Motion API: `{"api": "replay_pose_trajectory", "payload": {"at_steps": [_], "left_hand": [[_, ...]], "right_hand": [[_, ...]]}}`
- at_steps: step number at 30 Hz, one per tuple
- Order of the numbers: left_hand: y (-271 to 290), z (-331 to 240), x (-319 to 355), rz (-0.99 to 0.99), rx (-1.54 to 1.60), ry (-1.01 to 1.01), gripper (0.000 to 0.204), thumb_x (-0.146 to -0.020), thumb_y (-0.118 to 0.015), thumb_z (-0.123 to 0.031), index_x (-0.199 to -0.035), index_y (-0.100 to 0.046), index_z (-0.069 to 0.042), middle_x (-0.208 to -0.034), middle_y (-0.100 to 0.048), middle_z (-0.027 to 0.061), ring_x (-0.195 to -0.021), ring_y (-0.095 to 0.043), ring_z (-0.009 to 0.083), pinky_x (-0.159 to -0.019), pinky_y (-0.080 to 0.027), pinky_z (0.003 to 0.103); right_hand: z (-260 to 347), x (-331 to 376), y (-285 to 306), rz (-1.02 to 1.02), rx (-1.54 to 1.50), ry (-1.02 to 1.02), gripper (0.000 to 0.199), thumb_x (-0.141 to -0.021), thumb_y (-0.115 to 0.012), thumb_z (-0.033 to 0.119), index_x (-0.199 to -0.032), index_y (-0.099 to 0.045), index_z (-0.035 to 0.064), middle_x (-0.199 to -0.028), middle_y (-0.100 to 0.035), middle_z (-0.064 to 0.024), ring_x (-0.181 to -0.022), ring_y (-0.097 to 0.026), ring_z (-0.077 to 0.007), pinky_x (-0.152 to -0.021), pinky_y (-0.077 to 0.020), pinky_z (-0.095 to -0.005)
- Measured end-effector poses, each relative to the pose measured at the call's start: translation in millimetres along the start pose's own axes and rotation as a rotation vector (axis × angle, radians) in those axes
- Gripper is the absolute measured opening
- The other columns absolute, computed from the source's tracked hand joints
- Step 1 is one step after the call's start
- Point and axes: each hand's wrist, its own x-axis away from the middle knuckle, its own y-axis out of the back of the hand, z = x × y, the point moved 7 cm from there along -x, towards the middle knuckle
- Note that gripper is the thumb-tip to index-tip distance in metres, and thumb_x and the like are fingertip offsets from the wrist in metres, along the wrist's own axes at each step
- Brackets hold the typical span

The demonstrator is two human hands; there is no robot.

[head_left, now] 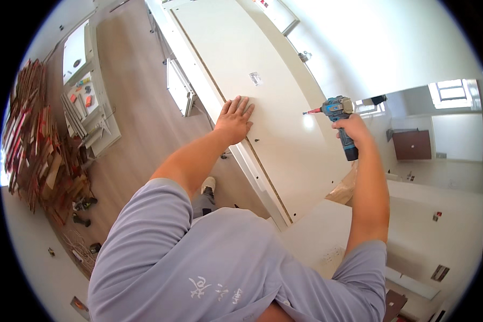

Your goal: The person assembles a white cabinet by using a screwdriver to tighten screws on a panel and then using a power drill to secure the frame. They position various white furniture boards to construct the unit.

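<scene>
A long white panel (284,134) with a bare brown edge lies before me, with a few small dark holes or fittings along its near side. Spread over that edge, my left hand (234,120) rests flat with its fingers apart. My right hand (354,129) is wrapped round the grip of a blue and black cordless drill (338,109). The drill's red-sleeved bit points left across the panel's far side; I cannot tell whether its tip touches the surface. A small printed label (255,79) is stuck on the panel further up.
On the wooden floor (129,70) at left lies a big heap of wood strips (40,139). Beside it, a white board (94,99) carries strips and small orange items. A white framed piece (180,88) stands near the panel. A white wall (392,43) rises at upper right.
</scene>
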Motion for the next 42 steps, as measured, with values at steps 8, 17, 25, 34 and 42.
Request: {"api": "replay_pose_trajectory", "payload": {"at_steps": [8,17,25,34,42], "left_hand": [[0.5,-18.1,-4.4,-0.078,-0.024,-0.070,0.065,-0.105,-0.048,-0.035,-0.164,-0.032,-0.013,-0.172,-0.024,0.0147,-0.159,-0.019,0.0356,-0.130,-0.014,0.051],[-20.1,-13.2,-8.0,-0.053,-0.147,-0.034,0.066,-0.107,-0.046,-0.033,-0.166,-0.026,-0.012,-0.173,-0.021,0.0157,-0.161,-0.015,0.0356,-0.129,-0.013,0.052],[-67.3,-7.2,42.4,-0.131,-0.522,-0.075,0.054,-0.109,-0.040,-0.024,-0.158,-0.037,-0.001,-0.167,-0.033,0.0206,-0.155,-0.028,0.0389,-0.129,-0.022,0.050],[-198.7,-75.3,210.4,0.190,0.137,0.071,0.059,-0.108,-0.051,-0.030,-0.157,-0.035,-0.001,-0.155,-0.040,0.0290,-0.143,-0.041,0.0427,-0.120,-0.033,0.048],[-253.4,-151.7,289.6,0.668,0.147,-0.046,0.050,-0.102,-0.058,-0.032,-0.139,-0.056,0.002,-0.130,-0.061,0.0264,-0.121,-0.060,0.0389,-0.105,-0.047,0.046]], "right_hand": [[-161.9,153.6,-24.8,-0.153,-0.381,0.128,0.026,-0.082,-0.076,0.016,-0.106,-0.078,0.0068,-0.087,-0.074,-0.0034,-0.076,-0.067,-0.0138,-0.072,-0.0532,-0.0323],[-385.9,432.5,-104.6,-0.309,-1.124,-0.092,0.041,-0.081,-0.075,0.000,-0.121,-0.069,-0.0037,-0.107,-0.076,-0.0158,-0.080,-0.071,-0.0208,-0.076,-0.0598,-0.0357],[-546.7,594.1,-36.8,-1.175,-1.280,-0.004,0.041,-0.085,-0.071,0.005,-0.125,-0.066,-0.0025,-0.108,-0.075,-0.0134,-0.081,-0.071,-0.0225,-0.076,-0.0590,-0.0356],[-750.3,654.0,-79.6,-1.489,-0.706,-0.548,0.064,-0.080,-0.077,0.010,-0.141,-0.055,0.0039,-0.114,-0.066,-0.0106,-0.104,-0.068,-0.0270,-0.093,-0.0545,-0.0422],[-758.3,605.5,-63.0,-1.196,-0.270,-0.775,0.088,-0.071,-0.085,0.012,-0.150,-0.047,0.0158,-0.133,-0.058,-0.0180,-0.122,-0.062,-0.0391,-0.101,-0.0537,-0.0482]]}}
